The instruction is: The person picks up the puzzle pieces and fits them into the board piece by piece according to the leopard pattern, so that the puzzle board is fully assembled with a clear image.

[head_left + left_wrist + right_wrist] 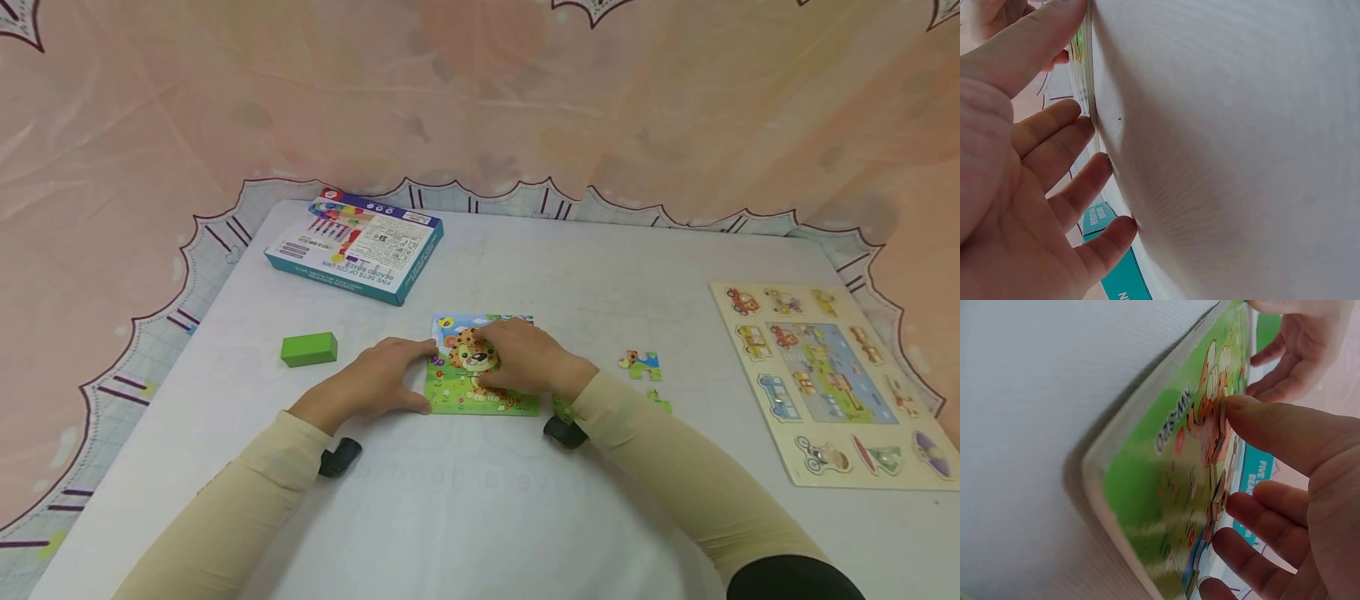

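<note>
A leopard jigsaw puzzle (453,390) lies on the table with a green border and a sky-blue top. My left hand (378,377) rests at its left side, thumb by the lower corner and fingertips along the upper edge. In the left wrist view, these fingers (1063,203) are spread loosely. Over the right half of the picture, my right hand (525,360) covers some of its pieces. Its thumb (1272,425) touches the leopard in the right wrist view, and its relaxed fingertips meet the slightly raised pieces farther up.
Loose jigsaw pieces (643,365) lie to the right, some partly behind the right forearm. A wooden picture board (780,454) sits at the far right. A green block (309,349) is on the left, and a teal-edged box (356,248) lies behind it.
</note>
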### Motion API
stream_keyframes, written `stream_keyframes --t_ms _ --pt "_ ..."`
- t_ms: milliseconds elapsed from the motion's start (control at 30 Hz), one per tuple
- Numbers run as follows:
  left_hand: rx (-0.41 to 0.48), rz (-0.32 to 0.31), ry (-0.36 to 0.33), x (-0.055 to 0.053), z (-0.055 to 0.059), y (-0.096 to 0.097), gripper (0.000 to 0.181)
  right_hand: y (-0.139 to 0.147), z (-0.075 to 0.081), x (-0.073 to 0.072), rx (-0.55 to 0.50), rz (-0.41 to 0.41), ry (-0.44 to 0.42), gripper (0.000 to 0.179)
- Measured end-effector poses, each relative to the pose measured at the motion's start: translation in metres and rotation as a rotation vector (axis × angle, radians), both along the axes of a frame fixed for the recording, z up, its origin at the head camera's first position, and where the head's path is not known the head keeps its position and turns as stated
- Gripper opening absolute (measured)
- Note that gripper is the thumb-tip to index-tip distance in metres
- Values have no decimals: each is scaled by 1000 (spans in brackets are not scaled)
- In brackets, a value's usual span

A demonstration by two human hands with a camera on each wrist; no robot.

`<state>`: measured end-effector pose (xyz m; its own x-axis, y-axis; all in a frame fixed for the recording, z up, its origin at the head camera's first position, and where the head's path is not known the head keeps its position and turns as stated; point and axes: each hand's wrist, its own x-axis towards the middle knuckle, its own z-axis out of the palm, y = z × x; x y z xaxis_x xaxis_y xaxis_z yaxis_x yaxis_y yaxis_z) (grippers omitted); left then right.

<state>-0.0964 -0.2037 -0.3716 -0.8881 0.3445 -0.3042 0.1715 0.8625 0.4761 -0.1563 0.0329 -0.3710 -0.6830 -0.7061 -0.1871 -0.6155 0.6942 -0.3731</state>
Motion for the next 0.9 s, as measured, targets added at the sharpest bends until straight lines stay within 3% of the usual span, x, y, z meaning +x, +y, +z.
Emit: stream_keyframes --t_ms 900 --pt "-4 2 -9 1 3 1 85 -4 2 3 69 28 58 49"
